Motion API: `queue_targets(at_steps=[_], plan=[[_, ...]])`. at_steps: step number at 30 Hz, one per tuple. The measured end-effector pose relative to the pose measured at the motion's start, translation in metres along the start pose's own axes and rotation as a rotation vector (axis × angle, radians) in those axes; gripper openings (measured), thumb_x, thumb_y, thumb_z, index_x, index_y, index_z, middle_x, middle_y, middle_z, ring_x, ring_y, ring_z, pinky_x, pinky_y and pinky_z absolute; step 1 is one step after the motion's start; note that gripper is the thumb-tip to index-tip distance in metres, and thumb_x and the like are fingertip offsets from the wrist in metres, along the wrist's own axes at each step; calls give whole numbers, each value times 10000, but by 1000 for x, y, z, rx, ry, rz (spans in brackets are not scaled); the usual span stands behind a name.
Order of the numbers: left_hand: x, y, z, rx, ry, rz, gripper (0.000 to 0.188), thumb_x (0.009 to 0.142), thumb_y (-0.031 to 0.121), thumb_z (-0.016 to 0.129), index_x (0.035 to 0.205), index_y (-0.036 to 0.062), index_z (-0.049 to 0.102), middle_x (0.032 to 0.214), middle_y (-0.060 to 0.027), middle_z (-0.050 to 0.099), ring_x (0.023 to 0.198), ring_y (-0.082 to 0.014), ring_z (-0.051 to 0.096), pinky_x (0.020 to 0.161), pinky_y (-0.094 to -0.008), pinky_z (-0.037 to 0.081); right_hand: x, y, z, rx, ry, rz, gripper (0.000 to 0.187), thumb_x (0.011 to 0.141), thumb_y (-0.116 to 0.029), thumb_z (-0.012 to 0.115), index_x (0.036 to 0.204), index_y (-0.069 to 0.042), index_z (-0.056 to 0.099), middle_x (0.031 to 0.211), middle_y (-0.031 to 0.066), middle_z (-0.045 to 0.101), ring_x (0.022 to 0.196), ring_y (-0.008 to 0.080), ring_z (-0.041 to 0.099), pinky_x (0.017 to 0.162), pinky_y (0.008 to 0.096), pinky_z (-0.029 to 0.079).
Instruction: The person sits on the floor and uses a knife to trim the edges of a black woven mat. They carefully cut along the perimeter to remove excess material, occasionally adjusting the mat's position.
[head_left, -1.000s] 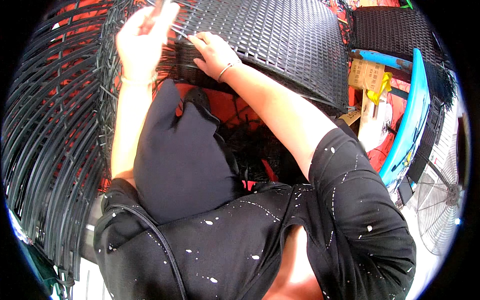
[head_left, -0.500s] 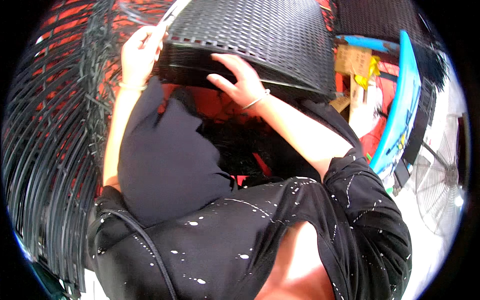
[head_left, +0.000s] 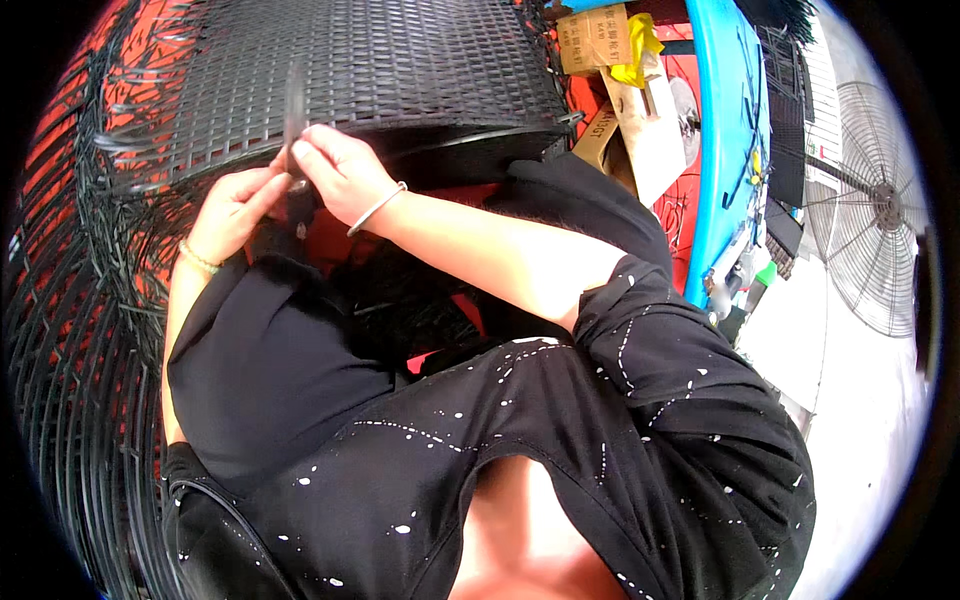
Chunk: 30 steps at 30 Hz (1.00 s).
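In front of me stands a black woven rattan panel (head_left: 380,70), curved along its near edge. My left hand (head_left: 235,215) is closed, its fingertips pinched by that edge at the panel's left part. Close against it, my right hand (head_left: 345,175) is also closed, thumb and fingers around the lower end of a thin flat strip (head_left: 295,95). The strip points up across the weave, grey and smeared by motion. What the left fingertips pinch is mostly hidden where the two hands meet.
Many loose black rattan strands (head_left: 80,400) fan out at the left over a red floor. To the right are cardboard boxes (head_left: 595,40), a yellow wrapper (head_left: 635,55), a blue curved frame (head_left: 735,130) and a standing fan (head_left: 880,205). Black strip scraps lie between my legs.
My right hand has moved left from the panel's edge and closed beside my left hand. The strip, earlier in my left hand, now stands more upright. The whole view has shifted right.
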<state>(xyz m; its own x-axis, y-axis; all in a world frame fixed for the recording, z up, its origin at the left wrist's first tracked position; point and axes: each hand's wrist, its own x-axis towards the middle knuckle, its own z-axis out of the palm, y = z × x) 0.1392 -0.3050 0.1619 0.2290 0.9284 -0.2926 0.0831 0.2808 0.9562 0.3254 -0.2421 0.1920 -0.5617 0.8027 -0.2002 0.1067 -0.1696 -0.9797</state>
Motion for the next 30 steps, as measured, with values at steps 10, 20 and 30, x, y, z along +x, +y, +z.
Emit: queue_targets(at_steps=[10, 20, 30], plan=[[-19, -70, -86, 424, 1179, -323, 590, 851, 560, 541, 746, -13, 635, 681, -90, 611, 666, -172, 561, 656, -317, 446, 1, 21, -118, -896, 314, -146, 300, 763, -310, 711, 842, -48, 588, 764, 116, 603, 666, 244, 591, 646, 359, 485], [-45, -85, -85, -244, 1195, -370, 381, 829, 408, 669, 705, 51, 629, 548, 38, 496, 437, -16, 374, 402, -196, 263, 3, 33, -85, -1024, -27, -329, 322, 769, -172, 677, 1055, -54, 586, 1121, 64, 566, 877, 262, 621, 722, 334, 515], [-37, -78, -85, 373, 1243, -170, 329, 858, 325, 631, 820, 0, 669, 666, -61, 631, 588, -132, 542, 597, -283, 435, 32, 41, -46, -1150, -36, -332, 361, 801, -295, 640, 1124, -153, 563, 1169, 34, 529, 837, 292, 635, 715, 402, 528]])
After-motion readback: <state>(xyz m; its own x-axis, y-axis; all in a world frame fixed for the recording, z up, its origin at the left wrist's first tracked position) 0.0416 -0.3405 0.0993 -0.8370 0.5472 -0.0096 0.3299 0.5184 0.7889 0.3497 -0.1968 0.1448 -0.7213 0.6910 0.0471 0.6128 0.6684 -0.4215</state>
